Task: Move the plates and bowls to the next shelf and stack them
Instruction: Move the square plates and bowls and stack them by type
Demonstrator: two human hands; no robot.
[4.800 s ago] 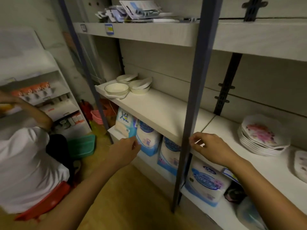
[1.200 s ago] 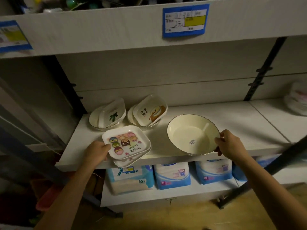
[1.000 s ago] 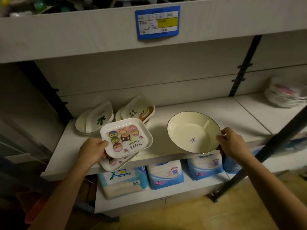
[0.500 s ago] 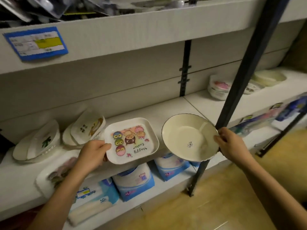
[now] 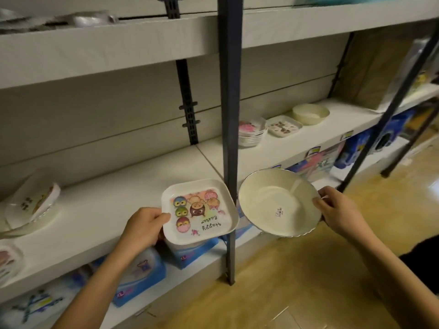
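My left hand [image 5: 145,227] grips the left edge of a square white plate with cartoon owls [image 5: 202,210], held in the air before the shelf edge. My right hand [image 5: 338,211] grips the right rim of a round cream bowl [image 5: 273,198], also in the air. On the shelf section to the right stand a stack of flowered plates [image 5: 251,132], a square printed plate [image 5: 283,125] and a cream bowl [image 5: 310,113]. Tilted dishes [image 5: 33,201] remain on the left section, and another printed plate [image 5: 8,258] lies at its front edge.
A dark metal upright [image 5: 229,115] stands between the two held dishes and divides the shelf [image 5: 107,210] sections. A second slanted upright [image 5: 389,108] is at the right. Blue packs [image 5: 142,274] fill the lower shelf. Wooden floor lies below.
Both hands lifted the square plate and the bowl off the left section and carried them rightward. The view swung right, bringing the stacked plates on the right section closer.
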